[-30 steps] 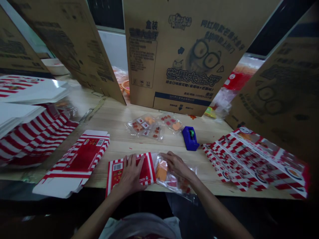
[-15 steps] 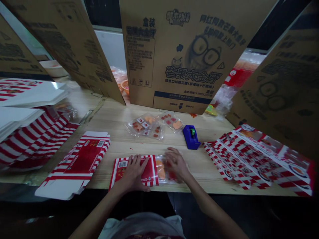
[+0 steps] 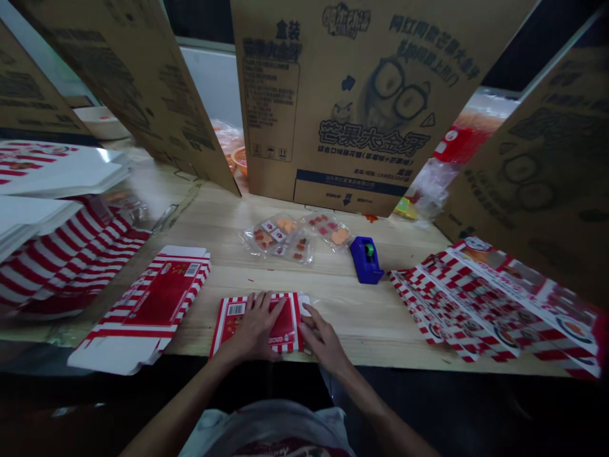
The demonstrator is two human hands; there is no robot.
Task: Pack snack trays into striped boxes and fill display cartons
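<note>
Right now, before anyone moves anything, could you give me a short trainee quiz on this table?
1. Which hand lies spread across the top of the striped carton?
2. True or false: the blue tape dispenser stands to the left of the clear plastic packets.
3. What lies left of the hands? A. a flat striped carton; B. a green cup; C. a pair of scissors.

Key: 1. The left hand. 2. False. 3. A.

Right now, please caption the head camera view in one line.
Left hand and right hand rest on a red-and-white striped cardboard box on a pale wooden table.
</note>
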